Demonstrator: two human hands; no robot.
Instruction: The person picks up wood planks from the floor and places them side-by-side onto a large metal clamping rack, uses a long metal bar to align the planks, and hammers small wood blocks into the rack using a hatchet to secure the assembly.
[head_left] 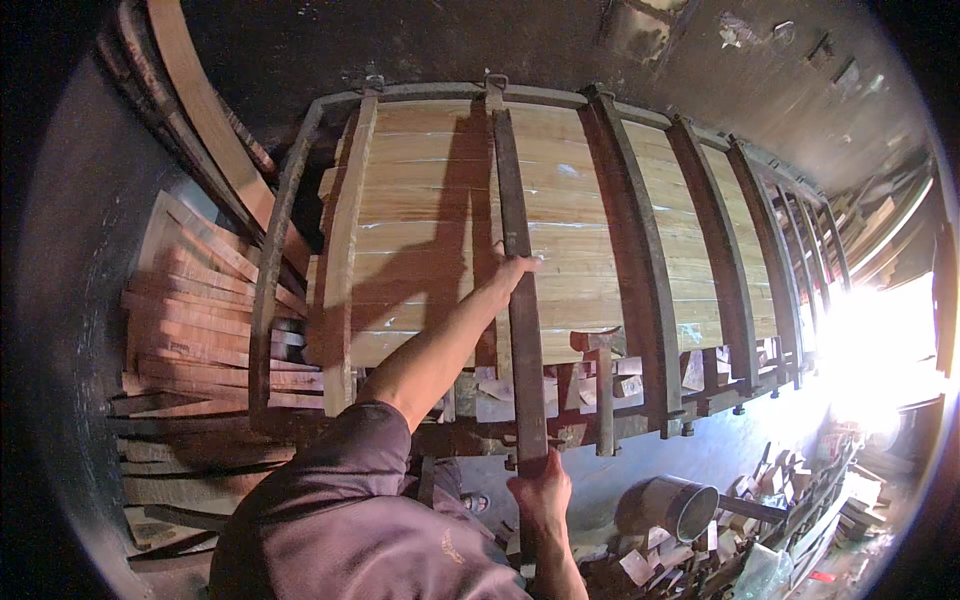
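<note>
L hand (516, 268) + R hand (543, 492) on dk bar (527, 370) over wd panel (572, 215).

Glaring light (872, 338) (nearly white) at right; grey floor (600, 492) below.

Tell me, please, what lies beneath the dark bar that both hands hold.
Pale boards show on both sides of the dark bar, and a pale wooden strip shows along its left edge. What lies directly underneath is covered by the bar.

dark bar (526, 350) partly hidden, right forearm (558, 572) cropped
</note>
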